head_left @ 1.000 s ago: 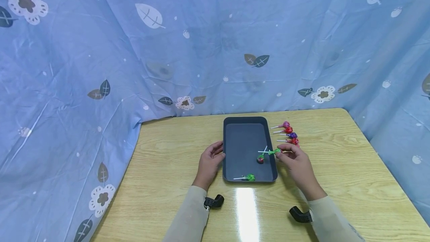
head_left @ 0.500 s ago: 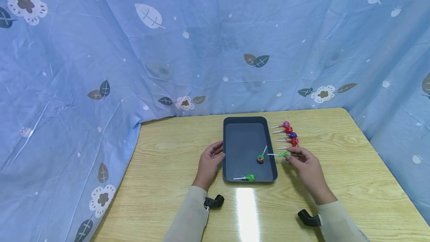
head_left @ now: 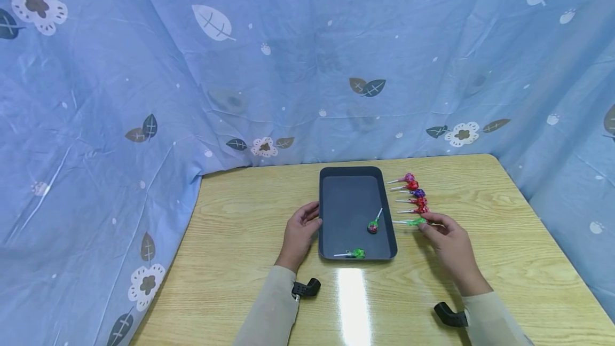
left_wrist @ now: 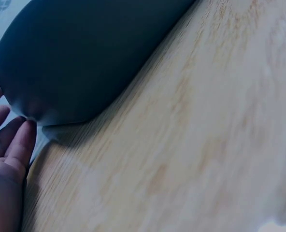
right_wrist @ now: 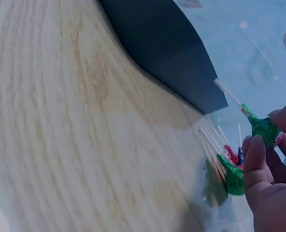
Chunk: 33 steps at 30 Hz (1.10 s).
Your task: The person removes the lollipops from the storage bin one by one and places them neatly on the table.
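Between thumb and fingers, my right hand [head_left: 449,242] pinches a green-wrapped lollipop [right_wrist: 266,131] by its candy end, its white stick pointing left toward the tray. Below it in the right wrist view, another green lollipop [right_wrist: 234,180] lies on the table beside the row. My left hand [head_left: 300,234] rests its fingertips against the left outer wall of a dark grey tray [head_left: 351,196]; the left wrist view shows those fingertips [left_wrist: 27,126] at the tray's wall. Inside the tray lie a green and dark red lollipop [head_left: 372,226] and a green lollipop [head_left: 357,253] along the near wall.
Right of the tray lies a row of lollipops: a pink one [head_left: 409,178], a red one [head_left: 412,186], a purple one [head_left: 418,193] and more red ones [head_left: 420,202]. They lie on a wooden table [head_left: 240,218], with a blue patterned curtain [head_left: 288,68] behind.
My right hand has moved right and slightly toward me with the green lollipop, from over the tray's right edge to the near end of the row. My left hand has stayed put.
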{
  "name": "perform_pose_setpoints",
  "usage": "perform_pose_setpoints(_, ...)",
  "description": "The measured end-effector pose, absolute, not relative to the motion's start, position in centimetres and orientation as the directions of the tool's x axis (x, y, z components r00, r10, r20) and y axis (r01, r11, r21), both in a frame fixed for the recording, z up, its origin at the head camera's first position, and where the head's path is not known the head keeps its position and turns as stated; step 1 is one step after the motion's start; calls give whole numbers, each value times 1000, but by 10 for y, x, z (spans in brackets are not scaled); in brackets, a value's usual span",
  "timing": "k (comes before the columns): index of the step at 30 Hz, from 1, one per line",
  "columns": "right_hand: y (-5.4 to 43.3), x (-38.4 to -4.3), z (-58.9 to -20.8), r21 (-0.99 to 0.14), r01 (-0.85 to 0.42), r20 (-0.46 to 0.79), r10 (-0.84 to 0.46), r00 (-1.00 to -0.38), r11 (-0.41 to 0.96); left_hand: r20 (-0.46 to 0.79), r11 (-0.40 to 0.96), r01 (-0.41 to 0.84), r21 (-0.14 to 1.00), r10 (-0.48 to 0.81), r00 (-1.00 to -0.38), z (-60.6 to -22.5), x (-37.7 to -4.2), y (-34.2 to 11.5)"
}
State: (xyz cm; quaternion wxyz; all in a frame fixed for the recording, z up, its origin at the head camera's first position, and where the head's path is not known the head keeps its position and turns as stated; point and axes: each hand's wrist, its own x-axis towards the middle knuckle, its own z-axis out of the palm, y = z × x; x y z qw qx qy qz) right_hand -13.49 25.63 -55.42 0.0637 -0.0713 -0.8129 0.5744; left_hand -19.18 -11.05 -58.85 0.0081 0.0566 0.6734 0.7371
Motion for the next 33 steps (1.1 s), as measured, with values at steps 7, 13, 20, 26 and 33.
perform_pose_setpoints(7,266,-131,-557,-941,53,12,191,-982,335,74,-87,66,994,88,-993,-588,-192,-110)
perform_pose_setpoints(13,269,-127,-561,-928,85,-8,209,-978,364,76,-82,69,994,87,-993,-588,-192,-109)
perform_pose_setpoints(20,271,-127,-565,-929,111,-34,217,-976,353,74,-77,68,995,78,-994,-589,-193,-109)
perform_pose_setpoints(26,272,-130,-566,-930,131,-56,220,-974,342,67,-76,61,995,75,-995,-587,-192,-108)
perform_pose_setpoints(33,274,-132,-569,-935,153,-87,211,-974,321,71,-83,64,994,77,-995,-589,-191,-109)
